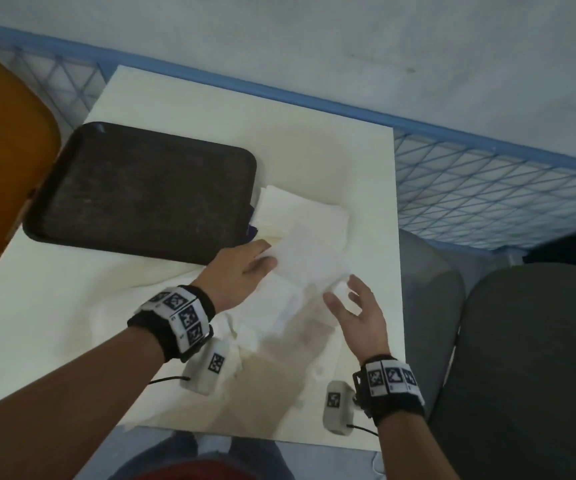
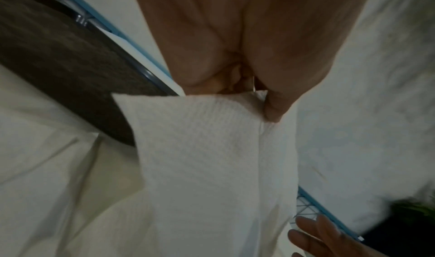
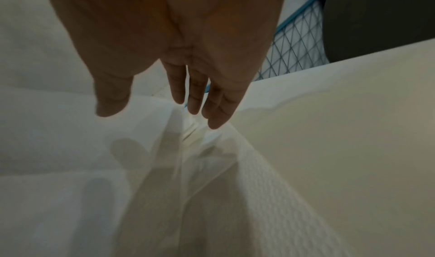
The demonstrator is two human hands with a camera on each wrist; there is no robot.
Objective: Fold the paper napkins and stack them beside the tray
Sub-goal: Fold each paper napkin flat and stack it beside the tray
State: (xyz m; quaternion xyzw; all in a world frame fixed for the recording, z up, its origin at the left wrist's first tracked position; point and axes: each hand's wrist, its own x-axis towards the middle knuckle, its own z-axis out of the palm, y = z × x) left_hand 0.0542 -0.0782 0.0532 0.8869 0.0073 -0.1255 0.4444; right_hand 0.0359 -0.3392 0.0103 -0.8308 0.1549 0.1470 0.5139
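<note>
A dark brown tray [image 1: 141, 192] lies on the left of the white table [image 1: 314, 133]. Folded white napkins [image 1: 300, 213] are stacked against its right side. My left hand [image 1: 266, 258] pinches one end of a white embossed napkin [image 1: 311, 261] and holds it above the table; in the left wrist view the thumb [image 2: 275, 108] presses on the napkin [image 2: 212, 140] next to the tray [image 2: 58, 65]. My right hand [image 1: 345, 292] is at the napkin's other end with straight, spread fingers [image 3: 188, 102] and grips nothing. Loose napkins [image 1: 279, 327] lie under both hands.
An orange chair [image 1: 2, 161] stands left of the table. Grey chair seats [image 1: 536, 358] are close on the right. A blue mesh fence [image 1: 487, 188] runs behind the table. The table's near edge is just under my wrists.
</note>
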